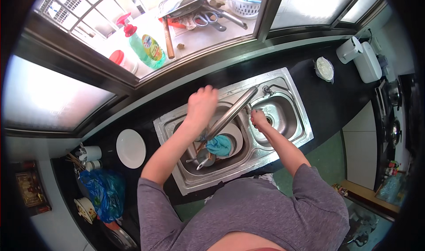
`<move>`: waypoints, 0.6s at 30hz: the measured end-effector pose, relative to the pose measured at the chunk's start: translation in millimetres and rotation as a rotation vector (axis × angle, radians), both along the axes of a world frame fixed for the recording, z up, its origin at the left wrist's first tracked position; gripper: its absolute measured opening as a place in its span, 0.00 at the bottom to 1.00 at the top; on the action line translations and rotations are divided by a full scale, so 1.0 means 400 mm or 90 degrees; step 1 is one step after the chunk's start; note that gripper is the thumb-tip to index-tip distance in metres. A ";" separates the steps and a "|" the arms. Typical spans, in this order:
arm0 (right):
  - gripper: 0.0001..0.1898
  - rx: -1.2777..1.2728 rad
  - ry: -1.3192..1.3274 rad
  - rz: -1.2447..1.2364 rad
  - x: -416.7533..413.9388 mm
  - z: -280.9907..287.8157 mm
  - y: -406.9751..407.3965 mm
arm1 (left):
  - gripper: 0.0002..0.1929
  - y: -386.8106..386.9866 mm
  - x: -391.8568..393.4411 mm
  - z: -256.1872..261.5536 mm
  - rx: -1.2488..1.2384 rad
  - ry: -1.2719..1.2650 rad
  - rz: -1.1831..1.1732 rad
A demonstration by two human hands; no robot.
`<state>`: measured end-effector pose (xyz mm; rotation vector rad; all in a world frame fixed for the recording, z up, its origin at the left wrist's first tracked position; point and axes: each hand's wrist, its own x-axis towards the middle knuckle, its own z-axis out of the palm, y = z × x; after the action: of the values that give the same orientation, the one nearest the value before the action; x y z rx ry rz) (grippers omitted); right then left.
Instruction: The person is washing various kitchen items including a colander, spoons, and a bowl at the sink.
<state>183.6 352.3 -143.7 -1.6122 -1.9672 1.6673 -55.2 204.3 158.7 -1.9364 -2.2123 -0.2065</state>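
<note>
A double-bowl stainless steel sink (265,158) lies before me, with a metal faucet (234,113) reaching diagonally over it. My right hand (259,118) is closed at the faucet's lever handle (248,108), over the smaller right bowl. My left hand (203,103) hovers near the back rim of the larger left bowl, its fingers curled and their undersides hidden. In that bowl sit a turquoise cloth (219,145), white bowls (236,136), a metal cup (205,158) and a white-tipped utensil (202,164). No running water can be made out.
A white plate (131,148) and a blue plastic bag (104,194) are on the left counter. On the right stand a wrapped bowl (324,70) and a white kettle (348,50). Beyond the window frame are a soap bottle (146,50) and scissors (206,19).
</note>
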 end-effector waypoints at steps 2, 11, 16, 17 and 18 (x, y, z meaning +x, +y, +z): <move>0.12 -0.010 0.025 0.030 -0.026 0.060 -0.007 | 0.09 0.086 0.012 0.049 0.022 0.017 -0.065; 0.06 0.015 -0.126 0.574 0.008 0.169 0.164 | 0.18 0.510 0.102 0.204 0.099 0.456 -0.270; 0.12 -0.447 0.045 0.435 -0.011 0.402 0.080 | 0.22 0.572 0.069 0.212 0.005 0.607 -0.183; 0.12 -0.423 0.117 0.474 -0.016 0.456 0.029 | 0.22 0.572 0.060 0.212 0.005 0.609 -0.179; 0.14 -0.459 0.158 0.417 -0.020 0.505 -0.024 | 0.21 0.572 0.049 0.209 0.039 0.597 -0.196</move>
<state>175.5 342.8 58.3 -0.7927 -1.9963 2.9054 -35.4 433.0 242.3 -1.7811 -1.2852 0.4904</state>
